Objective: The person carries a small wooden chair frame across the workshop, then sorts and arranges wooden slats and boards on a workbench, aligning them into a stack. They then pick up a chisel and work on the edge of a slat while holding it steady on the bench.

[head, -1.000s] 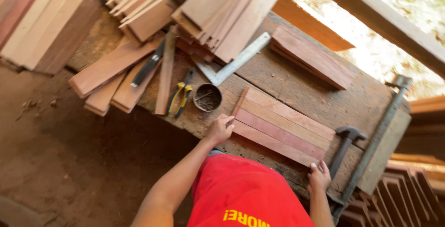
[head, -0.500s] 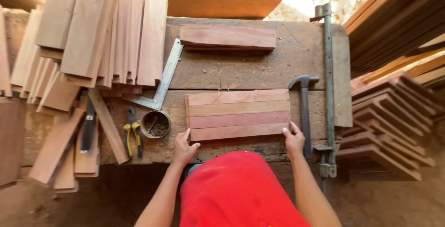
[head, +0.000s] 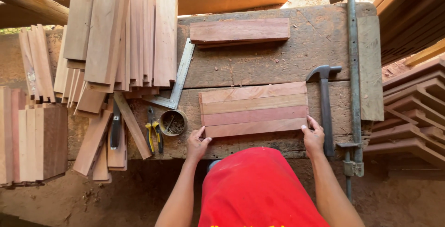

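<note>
Worn plank workbench (head: pixel 278 60) (outdoors, dirt ground (head: pixel 116 199)) amid stacked boards (head: pixel 116 37).

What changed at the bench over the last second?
Mostly the view swung square over the bench. The right hand moved up from the bench edge to the slat panel's right end; the left hand stays at its left corner. Hammer and tin unmoved.

Your view is sharp and evenly lit by soft, warm daylight. Overexposed glare sits near twelve o'clock beyond the tabletop (head: pixel 278 64). Shadows stay faint; ground toward six o'clock is dimmer.
</note>
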